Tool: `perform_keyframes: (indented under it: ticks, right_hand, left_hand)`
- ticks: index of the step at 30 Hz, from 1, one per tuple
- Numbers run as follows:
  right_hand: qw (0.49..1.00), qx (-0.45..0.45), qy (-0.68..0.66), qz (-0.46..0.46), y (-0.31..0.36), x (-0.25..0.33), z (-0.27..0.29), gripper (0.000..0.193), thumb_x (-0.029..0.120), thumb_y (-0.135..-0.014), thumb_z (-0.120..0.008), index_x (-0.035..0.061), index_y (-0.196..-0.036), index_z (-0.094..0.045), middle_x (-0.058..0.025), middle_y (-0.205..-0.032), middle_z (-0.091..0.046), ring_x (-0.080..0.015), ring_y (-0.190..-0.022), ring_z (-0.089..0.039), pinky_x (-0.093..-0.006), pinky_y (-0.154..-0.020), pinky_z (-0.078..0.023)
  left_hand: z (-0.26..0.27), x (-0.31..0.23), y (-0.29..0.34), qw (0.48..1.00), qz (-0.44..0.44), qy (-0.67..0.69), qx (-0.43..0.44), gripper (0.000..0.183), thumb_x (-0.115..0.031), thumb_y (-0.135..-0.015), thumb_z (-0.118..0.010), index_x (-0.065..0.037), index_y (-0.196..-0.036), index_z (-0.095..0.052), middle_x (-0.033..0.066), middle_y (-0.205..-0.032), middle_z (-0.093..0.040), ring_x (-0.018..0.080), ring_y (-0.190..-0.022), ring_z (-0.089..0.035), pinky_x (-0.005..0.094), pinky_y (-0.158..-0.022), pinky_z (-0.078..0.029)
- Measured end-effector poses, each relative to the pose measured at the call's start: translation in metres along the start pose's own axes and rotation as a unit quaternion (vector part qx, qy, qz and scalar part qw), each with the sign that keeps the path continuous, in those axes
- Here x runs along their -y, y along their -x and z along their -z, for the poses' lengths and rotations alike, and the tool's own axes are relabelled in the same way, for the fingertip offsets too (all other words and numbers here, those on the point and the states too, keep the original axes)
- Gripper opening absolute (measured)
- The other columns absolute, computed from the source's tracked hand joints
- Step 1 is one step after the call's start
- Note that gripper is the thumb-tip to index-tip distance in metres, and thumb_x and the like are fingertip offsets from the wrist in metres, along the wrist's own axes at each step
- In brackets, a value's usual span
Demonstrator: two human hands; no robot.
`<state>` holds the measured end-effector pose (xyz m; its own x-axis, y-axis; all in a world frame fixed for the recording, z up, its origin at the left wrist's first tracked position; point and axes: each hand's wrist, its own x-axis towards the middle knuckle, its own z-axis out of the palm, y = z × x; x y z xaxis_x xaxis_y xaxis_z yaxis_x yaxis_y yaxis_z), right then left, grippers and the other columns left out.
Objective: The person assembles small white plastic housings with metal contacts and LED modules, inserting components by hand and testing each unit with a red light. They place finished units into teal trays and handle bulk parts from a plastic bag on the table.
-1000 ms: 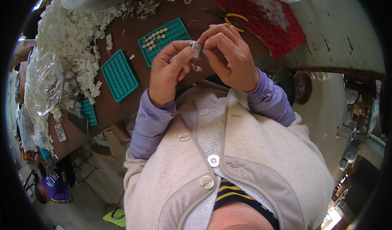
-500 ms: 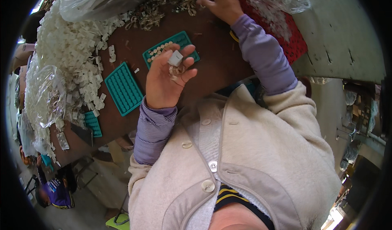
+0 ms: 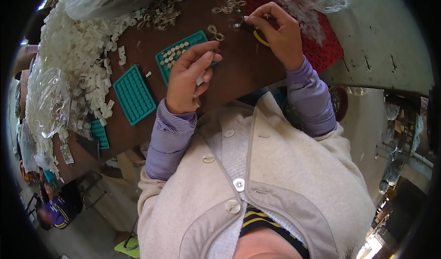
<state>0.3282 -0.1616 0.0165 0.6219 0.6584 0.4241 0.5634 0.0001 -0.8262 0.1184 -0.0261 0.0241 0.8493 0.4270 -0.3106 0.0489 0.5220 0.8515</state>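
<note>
My left hand [image 3: 188,77] is raised over the near table edge, fingers curled around a small white plastic piece [image 3: 200,79], mostly hidden by them. Part of a thin coiled cable [image 3: 196,102] shows below the palm. To the right, my right hand [image 3: 281,34] is closed in a pinch at a small shiny item [image 3: 237,25], too blurred to name. Beneath that hand a yellow curved handle [image 3: 261,39] lies on the table. Behind my left hand lies a teal tray [image 3: 161,70] with several round cream pieces. A loose coiled cable [image 3: 216,32] rests at its far right corner.
White plastic parts [image 3: 87,43] are heaped at the left, under clear bags [image 3: 55,102]. Another teal tray [image 3: 134,95] has bare slots. Bundled cables [image 3: 161,13] lie at the back. A red patterned cloth [image 3: 330,47] covers the right side. A person [image 3: 59,210] is at lower left.
My right hand has come back from the far cables toward me. My left hand has turned, its fingers folding over the white piece. A coiled cable now shows beside the tray.
</note>
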Motion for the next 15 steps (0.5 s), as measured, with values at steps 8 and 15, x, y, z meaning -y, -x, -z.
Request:
perform_keyframes:
  ticks: [8,15]
  right_hand:
    - [0.982,0.087,-0.124,0.113,0.035,0.034,-0.027,0.008,0.001,-0.093,-0.075,0.0016,-0.099,-0.070,-0.0031,-0.088,-0.071,-0.0098,-0.079,-0.065,-0.0258,-0.071,-0.052]
    - [0.979,0.132,-0.149,0.033,0.061,0.053,-0.028,0.010,0.002,-0.093,-0.075,0.0009,-0.101,-0.069,-0.0042,-0.088,-0.070,-0.0121,-0.076,-0.064,-0.0257,-0.068,-0.052]
  left_hand:
    - [0.010,-0.007,0.026,0.997,-0.062,-0.031,0.031,0.026,-0.019,-0.105,-0.066,-0.005,-0.126,-0.069,0.0033,-0.101,-0.072,0.0017,-0.061,-0.051,0.0163,-0.045,-0.033]
    - [0.009,0.009,0.047,0.927,-0.274,-0.250,-0.056,0.019,-0.003,-0.097,-0.071,-0.004,-0.116,-0.075,0.0031,-0.102,-0.069,0.0046,-0.069,-0.054,0.0189,-0.059,-0.044]
